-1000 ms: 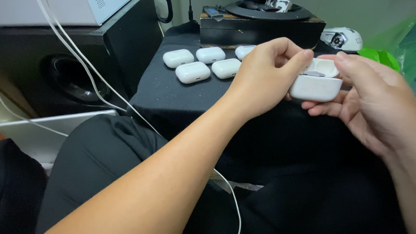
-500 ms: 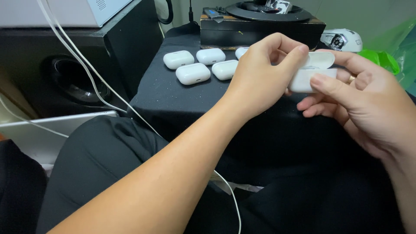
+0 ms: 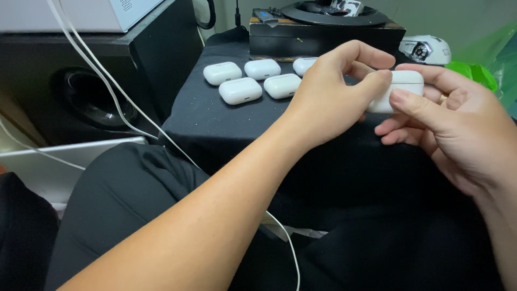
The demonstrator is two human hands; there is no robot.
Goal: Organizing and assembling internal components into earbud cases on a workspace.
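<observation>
Both hands meet over the right side of a black cloth-covered table (image 3: 226,121). My right hand (image 3: 458,129) holds a small white earbud case (image 3: 401,89), lid closed, with thumb in front and fingers behind. My left hand (image 3: 336,91) pinches the case's left end with thumb and fingers. Several more white earbud cases lie shut on the cloth behind: one (image 3: 222,73) at the far left, one (image 3: 240,90) in front of it, others (image 3: 282,85) beside them, one partly hidden by my left hand.
A black box (image 3: 323,40) with a round black device on top stands at the table's back. A white mouse-like gadget (image 3: 427,49) and green plastic (image 3: 474,73) lie at the right. A black speaker (image 3: 91,102) and white cables (image 3: 124,116) are at the left. My dark trousers fill the foreground.
The case's lid was open a second ago and is now closed. Both hands have stayed in about the same place, my left fingers now pressing on the case's end.
</observation>
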